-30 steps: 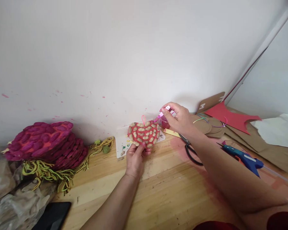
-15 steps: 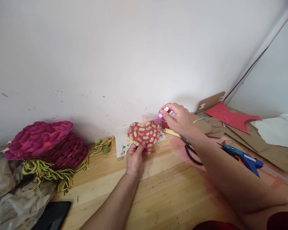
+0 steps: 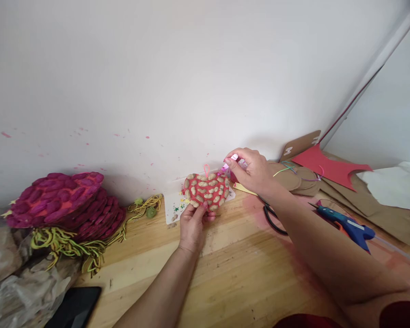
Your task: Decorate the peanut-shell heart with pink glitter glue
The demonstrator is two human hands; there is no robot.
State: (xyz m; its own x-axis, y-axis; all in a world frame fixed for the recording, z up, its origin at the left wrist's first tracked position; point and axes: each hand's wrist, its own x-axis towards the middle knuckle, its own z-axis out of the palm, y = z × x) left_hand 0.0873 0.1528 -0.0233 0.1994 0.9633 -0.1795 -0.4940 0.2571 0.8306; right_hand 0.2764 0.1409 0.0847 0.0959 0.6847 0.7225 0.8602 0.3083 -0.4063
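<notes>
My left hand (image 3: 194, 225) grips the lower edge of a red heart-shaped peanut ornament (image 3: 211, 183), its thumb on the front. Unpainted peanuts in their shells cover the heart, and a pink loop (image 3: 207, 170) stands up from its top. Pinched in my right hand (image 3: 251, 167) is a paintbrush (image 3: 228, 166) with a pale handle and pink-stained bristles. The bristles are at the heart's upper right edge; I cannot tell whether they touch a peanut. Partly hidden behind that hand is a pink paint container (image 3: 235, 176). A white star-sticker sheet (image 3: 171, 202) lies beneath the heart.
A stack of magenta-painted peanut pieces (image 3: 58, 196) with yellow-green yarn fringe (image 3: 64, 243) stands left. Scissors (image 3: 273, 221), a blue glue gun (image 3: 345, 223), red paper (image 3: 331, 166) and brown cardboard (image 3: 372, 205) lie right. A black flat device (image 3: 77, 307) is at lower left, near plastic bags (image 3: 30, 291).
My right hand and the brush have shifted slightly left. The heart has turned a little in my left hand, which stays in about the same place.
</notes>
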